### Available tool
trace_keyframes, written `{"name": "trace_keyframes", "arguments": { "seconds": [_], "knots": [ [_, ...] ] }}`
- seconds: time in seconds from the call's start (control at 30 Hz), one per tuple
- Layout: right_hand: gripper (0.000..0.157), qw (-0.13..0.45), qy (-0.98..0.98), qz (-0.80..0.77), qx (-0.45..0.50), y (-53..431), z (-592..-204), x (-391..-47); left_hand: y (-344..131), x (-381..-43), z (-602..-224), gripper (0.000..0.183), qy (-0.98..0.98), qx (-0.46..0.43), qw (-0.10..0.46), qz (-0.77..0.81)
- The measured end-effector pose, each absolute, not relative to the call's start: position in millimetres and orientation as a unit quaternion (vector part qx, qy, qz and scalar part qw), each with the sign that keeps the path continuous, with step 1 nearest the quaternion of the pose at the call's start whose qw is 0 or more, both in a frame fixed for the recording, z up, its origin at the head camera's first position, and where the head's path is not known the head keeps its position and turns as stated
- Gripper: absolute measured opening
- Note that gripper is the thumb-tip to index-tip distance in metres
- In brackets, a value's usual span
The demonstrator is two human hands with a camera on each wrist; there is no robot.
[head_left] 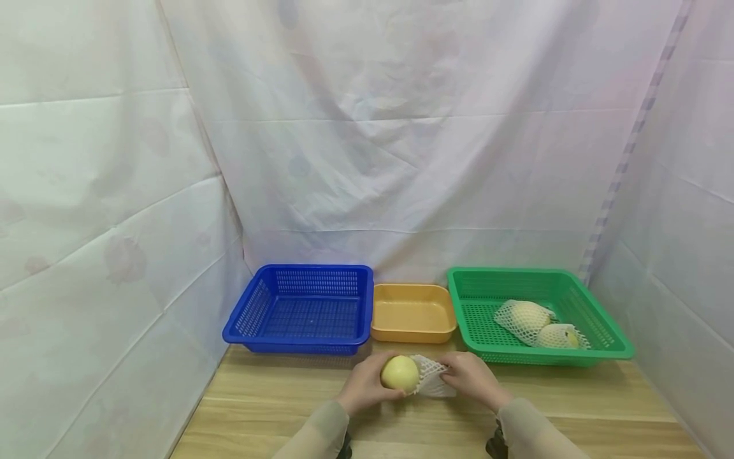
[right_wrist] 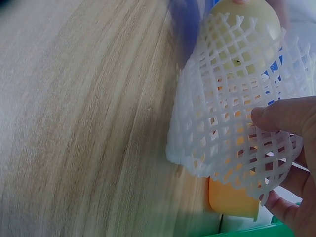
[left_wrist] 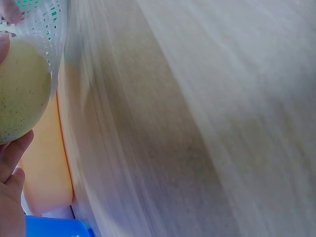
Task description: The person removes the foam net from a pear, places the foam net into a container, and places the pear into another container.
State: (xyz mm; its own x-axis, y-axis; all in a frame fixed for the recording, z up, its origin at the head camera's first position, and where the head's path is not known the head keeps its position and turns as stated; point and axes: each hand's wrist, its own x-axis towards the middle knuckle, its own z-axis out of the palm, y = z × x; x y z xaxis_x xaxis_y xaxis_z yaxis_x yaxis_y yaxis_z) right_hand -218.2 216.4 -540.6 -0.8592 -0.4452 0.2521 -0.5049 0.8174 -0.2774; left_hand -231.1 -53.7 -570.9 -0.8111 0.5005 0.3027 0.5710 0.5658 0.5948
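Over the wooden table, my left hand (head_left: 367,382) grips a round, pale yellow pear (head_left: 400,374) between thumb and fingers. In the left wrist view the speckled skin of the pear (left_wrist: 22,91) shows close up. A white foam net sleeve (right_wrist: 232,103) covers the pear's right end, with the dark spot at that end showing through the mesh. My right hand (head_left: 473,379) pinches the loose end of the sleeve, thumb on the outer side. Most of the pear's left side stands out bare of the net.
Behind the hands stand a blue basket (head_left: 241,328) at left, a shallow orange tray (head_left: 413,335) in the middle and a green basket (head_left: 476,319) at right. Two netted pears (head_left: 529,317) lie in the green basket. White cloth (head_left: 367,159) hangs at the back and sides.
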Motion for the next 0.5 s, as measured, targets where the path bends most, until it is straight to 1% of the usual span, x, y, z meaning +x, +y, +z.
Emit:
{"name": "trace_keyframes", "arguments": {
  "seconds": [0.23,0.5],
  "knots": [
    [0.018,0.100,-0.947,0.168,0.254,220.3,-539.6,-216.9,-56.3,-230.6,-571.5,0.076,-0.882,-0.305,0.057,-0.355],
    [0.018,0.089,-0.951,0.170,0.244,224.0,-539.6,-216.3,-59.1,-229.5,-571.5,0.077,-0.882,-0.304,0.057,-0.355]
  ]
}}
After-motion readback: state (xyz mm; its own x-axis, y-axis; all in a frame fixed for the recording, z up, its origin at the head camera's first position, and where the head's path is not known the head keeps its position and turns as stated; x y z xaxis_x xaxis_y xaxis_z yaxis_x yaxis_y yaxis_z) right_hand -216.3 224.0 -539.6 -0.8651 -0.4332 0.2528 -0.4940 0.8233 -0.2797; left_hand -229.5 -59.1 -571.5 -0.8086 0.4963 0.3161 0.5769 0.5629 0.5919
